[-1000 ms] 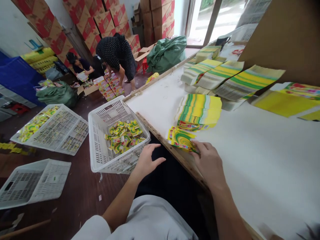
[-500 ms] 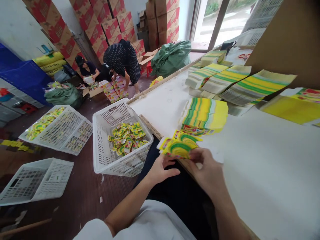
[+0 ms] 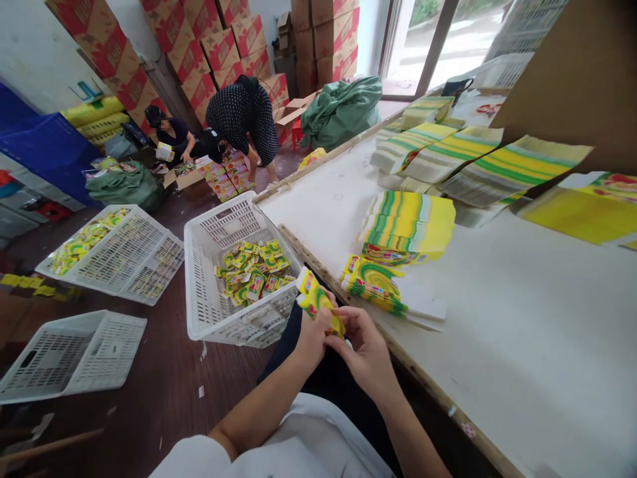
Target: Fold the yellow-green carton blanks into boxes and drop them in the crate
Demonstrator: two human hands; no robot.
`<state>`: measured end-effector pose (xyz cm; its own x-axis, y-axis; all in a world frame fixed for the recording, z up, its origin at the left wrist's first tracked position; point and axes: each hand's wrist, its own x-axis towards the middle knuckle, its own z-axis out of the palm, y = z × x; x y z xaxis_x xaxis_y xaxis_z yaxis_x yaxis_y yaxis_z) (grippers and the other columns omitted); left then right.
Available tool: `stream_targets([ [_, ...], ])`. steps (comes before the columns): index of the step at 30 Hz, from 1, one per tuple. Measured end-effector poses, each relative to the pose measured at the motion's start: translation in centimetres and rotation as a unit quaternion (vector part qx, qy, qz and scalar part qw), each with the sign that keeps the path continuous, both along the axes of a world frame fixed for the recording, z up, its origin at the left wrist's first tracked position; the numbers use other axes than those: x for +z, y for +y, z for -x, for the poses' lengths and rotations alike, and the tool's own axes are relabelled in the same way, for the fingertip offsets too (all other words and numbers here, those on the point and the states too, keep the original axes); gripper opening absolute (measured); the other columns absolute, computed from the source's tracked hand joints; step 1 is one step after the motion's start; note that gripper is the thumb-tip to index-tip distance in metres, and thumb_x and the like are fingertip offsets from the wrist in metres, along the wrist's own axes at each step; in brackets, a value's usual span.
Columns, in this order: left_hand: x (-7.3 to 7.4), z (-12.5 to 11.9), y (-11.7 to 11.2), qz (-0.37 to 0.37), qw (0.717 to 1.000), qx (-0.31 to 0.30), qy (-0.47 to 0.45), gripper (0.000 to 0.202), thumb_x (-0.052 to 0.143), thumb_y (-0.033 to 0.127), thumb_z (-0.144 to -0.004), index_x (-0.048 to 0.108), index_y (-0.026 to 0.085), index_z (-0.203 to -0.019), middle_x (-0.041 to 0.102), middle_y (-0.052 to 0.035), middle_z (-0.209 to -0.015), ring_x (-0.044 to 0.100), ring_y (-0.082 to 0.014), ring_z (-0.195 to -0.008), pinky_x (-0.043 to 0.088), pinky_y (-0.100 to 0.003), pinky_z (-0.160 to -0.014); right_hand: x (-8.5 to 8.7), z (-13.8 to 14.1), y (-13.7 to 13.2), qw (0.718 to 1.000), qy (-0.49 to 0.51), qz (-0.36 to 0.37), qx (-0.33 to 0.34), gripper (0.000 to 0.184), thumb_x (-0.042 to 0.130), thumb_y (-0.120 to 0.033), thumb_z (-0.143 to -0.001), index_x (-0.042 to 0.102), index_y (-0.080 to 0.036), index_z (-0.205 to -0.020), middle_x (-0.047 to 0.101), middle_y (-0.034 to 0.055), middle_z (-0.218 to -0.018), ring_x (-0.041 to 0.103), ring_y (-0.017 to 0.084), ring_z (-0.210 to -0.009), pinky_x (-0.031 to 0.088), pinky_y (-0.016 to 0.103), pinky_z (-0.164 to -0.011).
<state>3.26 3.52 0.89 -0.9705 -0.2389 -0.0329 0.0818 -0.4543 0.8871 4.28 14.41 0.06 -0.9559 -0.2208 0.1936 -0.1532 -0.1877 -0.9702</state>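
Over my lap, both hands grip one yellow-and-green printed card packet [image 3: 318, 299]. My left hand [image 3: 312, 335] is closed around its middle, thumb on top. My right hand [image 3: 361, 345] pinches its lower right end between thumb and fingers. Just beyond them, at the table's edge, lies a fanned stack of similar printed cards [image 3: 371, 282] with white flaps sticking out to the right. Behind that sits a larger stack of yellow-and-green cards [image 3: 408, 226]. Left of my hands stands a white plastic crate [image 3: 209, 265] with many small yellow packets [image 3: 256, 272] inside.
More card stacks [image 3: 458, 153] lie along the far side of the white table [image 3: 522, 345]. A filled crate [image 3: 144, 259] and another white crate [image 3: 99, 358] stand on the floor at left. Two people work near cartons [image 3: 221, 50] and a green sack [image 3: 343, 109].
My right hand has moved left and down from the stack at the table edge, bringing a packet over my lap. My left hand has closed on it too.
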Motion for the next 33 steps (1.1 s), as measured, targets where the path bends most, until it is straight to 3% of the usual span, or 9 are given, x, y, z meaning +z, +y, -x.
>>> stream_targets([
  [3, -0.7, -0.2, -0.4, 0.017, 0.998, -0.052, 0.021, 0.068, 0.087, 0.064, -0.059, 0.062, 0.021, -0.106, 0.064, -0.0010, -0.092, 0.058, -0.0136, -0.079, 0.049, -0.026, -0.074, -0.3, 0.4, 0.9, 0.999, 0.004, 0.016, -0.029, 0.030, 0.071, -0.030, -0.089, 0.060, -0.027, -0.117, 0.074, 0.0018, -0.096, 0.073, 0.016, -0.087, 0.061, 0.028, -0.079],
  [8, -0.4, 0.3, -0.8, 0.123, 0.992, -0.010, -0.013, 0.036, 0.081, 0.048, -0.077, 0.065, 0.017, -0.085, 0.067, 0.0001, -0.078, 0.061, -0.0114, -0.069, 0.051, -0.024, -0.069, 0.3, 0.4, 2.7, 0.988, 0.074, -0.105, -0.083, 0.015, 0.061, -0.027, -0.096, 0.068, -0.024, -0.109, 0.078, 0.0026, -0.098, 0.075, 0.016, -0.080, 0.061, 0.025, -0.070],
  [11, 1.1, 0.0, -1.5, 0.248, 0.965, 0.016, 0.087, 0.038, 0.077, 0.047, -0.082, 0.066, 0.019, -0.107, 0.071, -0.0057, -0.101, 0.068, -0.0179, -0.093, 0.057, -0.031, -0.085, 1.4, 1.0, 4.2, 0.959, 0.158, -0.179, -0.151, 0.017, 0.064, -0.022, -0.095, 0.072, -0.026, -0.110, 0.079, -0.0001, -0.096, 0.074, 0.016, -0.077, 0.059, 0.025, -0.070],
  [16, 6.4, -1.1, -2.9, 0.501, 0.803, 0.066, 0.316, 0.078, 0.079, 0.059, -0.075, 0.052, 0.025, -0.140, 0.064, -0.0112, -0.126, 0.060, -0.0261, -0.124, 0.048, -0.046, -0.111, 3.3, 2.4, 5.8, 0.862, 0.328, -0.329, -0.204, 0.031, 0.067, -0.012, -0.093, 0.070, -0.024, -0.121, 0.078, 0.0037, -0.102, 0.068, 0.019, -0.089, 0.053, 0.034, -0.087],
  [20, 8.5, -0.8, -3.4, 0.727, 0.671, -0.037, 0.144, 0.099, 0.079, 0.067, -0.069, 0.042, 0.021, -0.149, 0.044, -0.0227, -0.153, 0.038, -0.0410, -0.147, 0.029, -0.067, -0.120, 3.5, 3.1, 5.5, 0.844, 0.366, -0.363, -0.150, 0.029, 0.065, -0.011, -0.093, 0.070, -0.022, -0.119, 0.077, 0.0036, -0.096, 0.064, 0.021, -0.091, 0.046, 0.040, -0.096],
  [23, 7.9, -0.1, -3.6, 0.777, 0.623, -0.084, 0.024, 0.090, 0.081, 0.062, -0.071, 0.048, 0.019, -0.143, 0.042, -0.0223, -0.157, 0.026, -0.0464, -0.152, 0.018, -0.077, -0.118, 2.9, 3.4, 5.4, 0.844, 0.359, -0.370, -0.146, 0.027, 0.057, -0.007, -0.096, 0.074, -0.024, -0.107, 0.075, 0.0026, -0.090, 0.062, 0.020, -0.089, 0.042, 0.042, -0.104],
  [26, 6.6, 0.7, -3.3, 0.763, 0.628, -0.157, 0.011, 0.092, 0.086, 0.054, -0.069, 0.046, 0.019, -0.144, 0.045, -0.0201, -0.156, 0.029, -0.0439, -0.152, 0.015, -0.074, -0.121, 2.5, 3.5, 5.3, 0.855, 0.353, -0.360, -0.119, 0.027, 0.053, -0.008, -0.098, 0.074, -0.025, -0.100, 0.075, 0.0014, -0.089, 0.062, 0.019, -0.089, 0.038, 0.042, -0.110],
  [28, 5.7, 1.3, -3.1, 0.722, 0.660, -0.207, 0.014, 0.088, 0.086, 0.043, -0.071, 0.043, 0.019, -0.144, 0.057, -0.0177, -0.143, 0.048, -0.0384, -0.139, 0.030, -0.065, -0.120, 2.3, 3.5, 5.2, 0.864, 0.361, -0.342, -0.081, 0.030, 0.051, -0.008, -0.099, 0.073, -0.028, -0.102, 0.076, -0.0009, -0.092, 0.064, 0.018, -0.093, 0.034, 0.041, -0.116],
  [33, 4.0, 2.4, -2.8, 0.649, 0.740, -0.176, -0.019, 0.060, 0.079, 0.035, -0.074, 0.053, 0.022, -0.127, 0.067, -0.0096, -0.111, 0.067, -0.0296, -0.103, 0.056, -0.042, -0.089, 1.7, 3.2, 5.4, 0.913, 0.223, -0.291, -0.180, 0.068, 0.066, -0.017, -0.092, 0.041, -0.036, -0.152, 0.053, 0.0071, -0.150, 0.045, 0.032, -0.142, 0.024, 0.059, -0.125],
])
